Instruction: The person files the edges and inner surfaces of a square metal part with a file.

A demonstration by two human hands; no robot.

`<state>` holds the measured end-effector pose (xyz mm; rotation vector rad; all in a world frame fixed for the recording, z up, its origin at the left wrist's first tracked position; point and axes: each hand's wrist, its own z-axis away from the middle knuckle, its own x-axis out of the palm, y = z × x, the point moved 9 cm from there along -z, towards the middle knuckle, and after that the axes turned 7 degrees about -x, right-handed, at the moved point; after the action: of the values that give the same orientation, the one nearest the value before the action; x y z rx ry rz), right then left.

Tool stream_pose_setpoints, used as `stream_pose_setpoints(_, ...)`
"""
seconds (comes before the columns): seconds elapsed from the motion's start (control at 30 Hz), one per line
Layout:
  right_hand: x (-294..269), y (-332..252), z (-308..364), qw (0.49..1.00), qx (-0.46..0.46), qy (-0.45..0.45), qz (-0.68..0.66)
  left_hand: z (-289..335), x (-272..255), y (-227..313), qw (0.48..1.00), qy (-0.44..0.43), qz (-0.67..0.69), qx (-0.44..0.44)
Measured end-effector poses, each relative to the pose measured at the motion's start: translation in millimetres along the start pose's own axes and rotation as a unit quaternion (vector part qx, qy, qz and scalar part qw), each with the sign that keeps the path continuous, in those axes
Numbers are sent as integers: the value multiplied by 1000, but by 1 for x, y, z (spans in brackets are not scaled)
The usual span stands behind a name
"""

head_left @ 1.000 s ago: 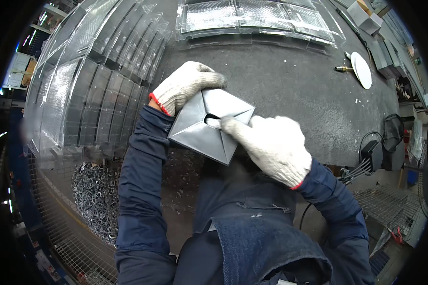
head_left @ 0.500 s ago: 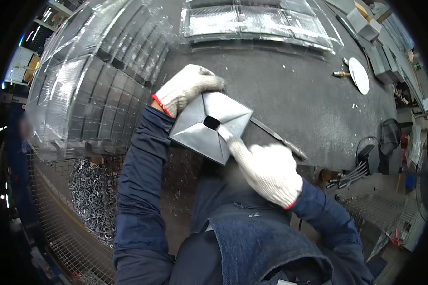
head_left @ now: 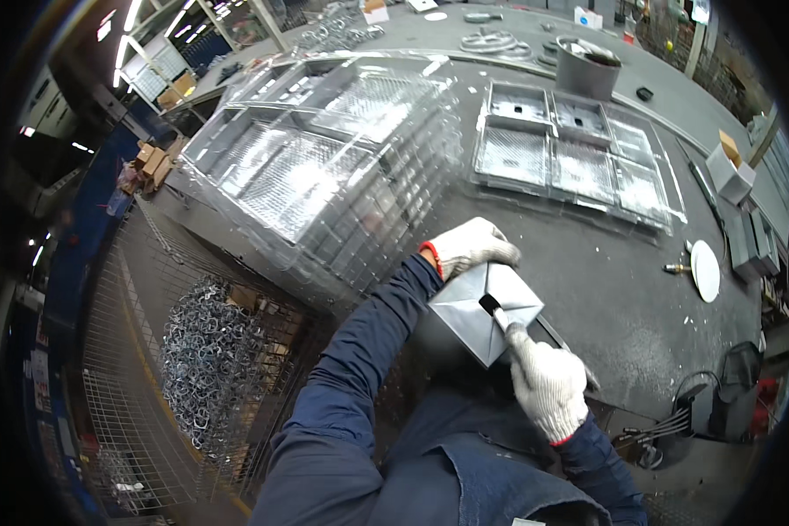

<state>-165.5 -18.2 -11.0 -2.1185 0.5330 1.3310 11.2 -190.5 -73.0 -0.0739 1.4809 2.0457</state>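
Note:
A grey square metal piece (head_left: pixel 474 321), shaped like a shallow pyramid with a dark hole in its middle, is tilted at the table's near edge. My left hand (head_left: pixel 475 246), in a white knitted glove with a red cuff, is closed on its upper left edge. My right hand (head_left: pixel 550 386), gloved alike, has its fingers curled, with the forefinger pointing at the hole. A short pale tip (head_left: pixel 500 317) reaches from that finger to the hole's rim; I cannot make out what it is. A long thin metal tool (head_left: pixel 552 333) lies partly hidden beside the right hand.
Stacked metal trays in clear film (head_left: pixel 324 175) stand at the left, and another tray set (head_left: pixel 579 167) lies farther back. A white disc (head_left: pixel 705 272) rests at the right. Below left is a wire cage with many metal rings (head_left: pixel 206 351).
My view has swung up and left, so more of the back table and the cage shows. Both hands stay at the metal piece, the right fingertip still by its hole.

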Motion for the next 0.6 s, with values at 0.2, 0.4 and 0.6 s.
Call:
stream_pose_setpoints(0.2, -10, -8, 8, 992, -23, -6, -122, 20, -8, 0, 998, 16, 41, -48)
stream_pose_setpoints(0.4, -47, 32, 36, 921, 167, 140, -322, 123, -34, 131, 987, 90, 63, 120)
stream_pose_setpoints(0.6, -55, 29, 37, 930, 136, 128, -315, 281, -146, 225, 904, 284, 89, 307)
